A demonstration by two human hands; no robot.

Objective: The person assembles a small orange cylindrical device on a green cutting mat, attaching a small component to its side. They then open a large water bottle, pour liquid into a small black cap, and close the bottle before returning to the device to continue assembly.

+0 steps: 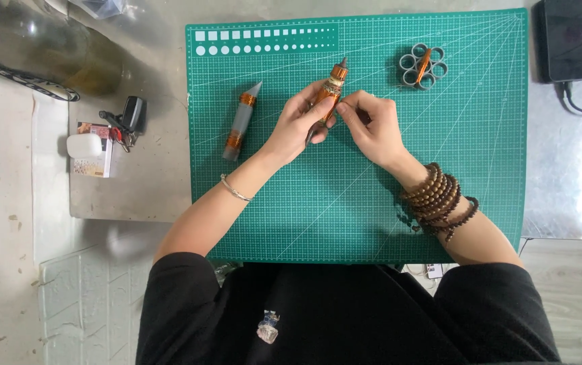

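Two bare hands meeting over the middle of the green cutting mat (372, 203). Left hand (301, 125) wrapping round the lower part of an orange cylindrical tool (332, 88), fingers curled closed about it, holding it tilted with its dark tip pointing up and away from the body. Right hand (372, 125) pressing in from the other side, thumb and forefinger pinched together against the tool's middle, remaining fingers loosely bent; whether pinching the tool itself or some small part on it, impossible to tell. Thin silver bangle (235, 188) sitting on the left wrist, several loops of brown wooden beads (436, 196) wrapping the right wrist. Lying on the mat just left of the hands, a grey pointed cylinder with two orange bands (241, 122), apart from both hands. Resting near the mat's upper right corner, a cluster of grey rings with an orange piece in the centre (423, 66). Sitting off the mat to the left, a small white case (84, 145), a box (98, 162) and a bunch of keys (123, 122).
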